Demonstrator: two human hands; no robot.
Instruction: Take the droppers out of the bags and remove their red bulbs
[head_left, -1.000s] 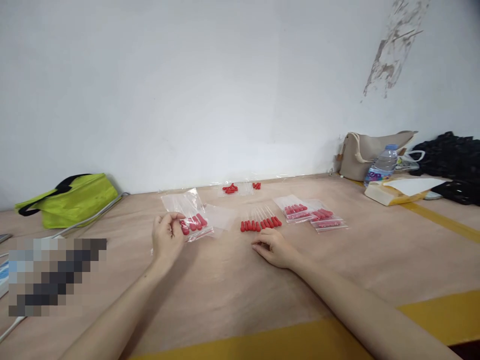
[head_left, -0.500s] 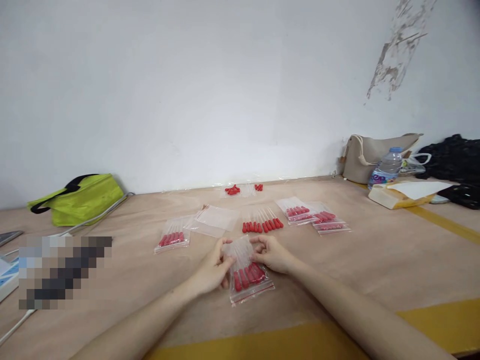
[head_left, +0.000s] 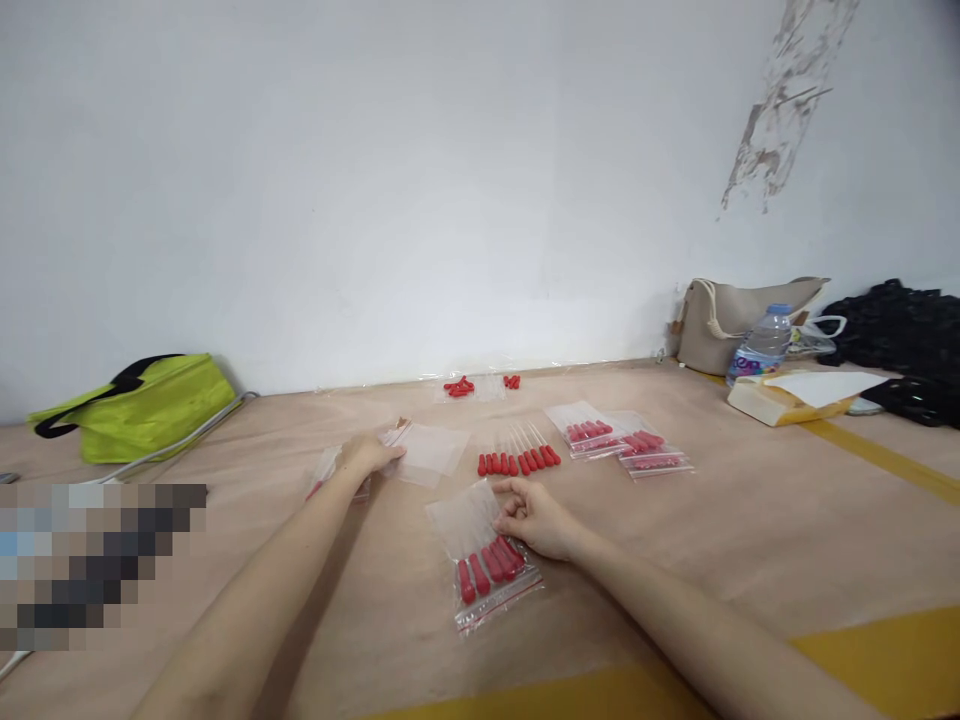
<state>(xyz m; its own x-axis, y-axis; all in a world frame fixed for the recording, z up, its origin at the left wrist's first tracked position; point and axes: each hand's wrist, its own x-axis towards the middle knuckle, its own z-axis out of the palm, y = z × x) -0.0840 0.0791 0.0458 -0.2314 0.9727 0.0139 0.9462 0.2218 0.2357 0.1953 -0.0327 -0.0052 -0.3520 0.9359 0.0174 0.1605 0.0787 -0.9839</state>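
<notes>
A clear zip bag of red-bulbed droppers (head_left: 484, 560) lies on the brown tabletop in front of me. My right hand (head_left: 536, 518) rests at its right edge, fingers curled and pinching the plastic. My left hand (head_left: 366, 455) is stretched out to the left rear, fingertips flat on the corner of a stack of empty clear bags (head_left: 429, 450). Another filled bag (head_left: 327, 472) lies partly hidden under that hand. A row of loose droppers (head_left: 517, 458) lies just behind my right hand.
Two more filled bags (head_left: 589, 430) (head_left: 649, 447) lie to the right of the loose row. Loose red bulbs (head_left: 459, 385) sit by the wall. A lime green bag (head_left: 142, 400) is at far left; a beige bag (head_left: 731, 320), a water bottle (head_left: 761, 340) and a book (head_left: 795, 395) are at right.
My left hand let go of the filled bag in front of me and reached left and back to the empty bags. My right hand stayed on the filled bag.
</notes>
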